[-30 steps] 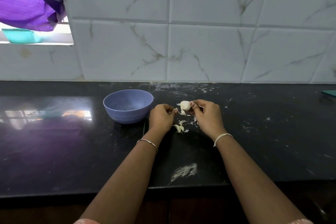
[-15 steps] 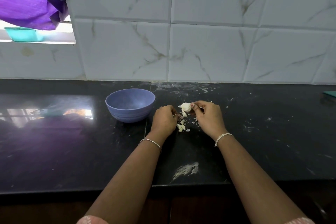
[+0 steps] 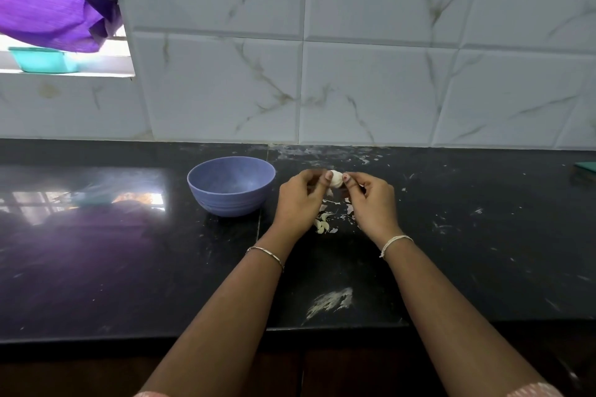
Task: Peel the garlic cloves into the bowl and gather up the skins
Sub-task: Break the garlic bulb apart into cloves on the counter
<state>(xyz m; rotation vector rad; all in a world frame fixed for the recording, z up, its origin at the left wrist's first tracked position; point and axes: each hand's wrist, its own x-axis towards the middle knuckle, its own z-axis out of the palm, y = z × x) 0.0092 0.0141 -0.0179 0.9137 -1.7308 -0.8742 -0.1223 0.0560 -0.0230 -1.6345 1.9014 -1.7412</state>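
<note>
A small white garlic bulb point(image 3: 335, 179) is held a little above the black counter point(image 3: 129, 267), between both my hands. My left hand point(image 3: 301, 201) pinches its left side with thumb and fingertips. My right hand point(image 3: 371, 201) pinches its right side the same way. Below the hands lie loose garlic cloves point(image 3: 322, 226) and thin white skin scraps point(image 3: 333, 203) on the counter. The blue bowl point(image 3: 231, 185) stands upright just left of my left hand; I see nothing inside it.
A tiled wall rises right behind the counter. A white smear point(image 3: 330, 301) marks the counter near its front edge. A teal object point(image 3: 585, 167) shows at the far right edge. A purple cloth point(image 3: 54, 0) and a teal tub point(image 3: 43, 60) are at the window, top left.
My left hand has come up from the counter to the bulb and now pinches it together with my right hand. The bulb sits slightly higher than before.
</note>
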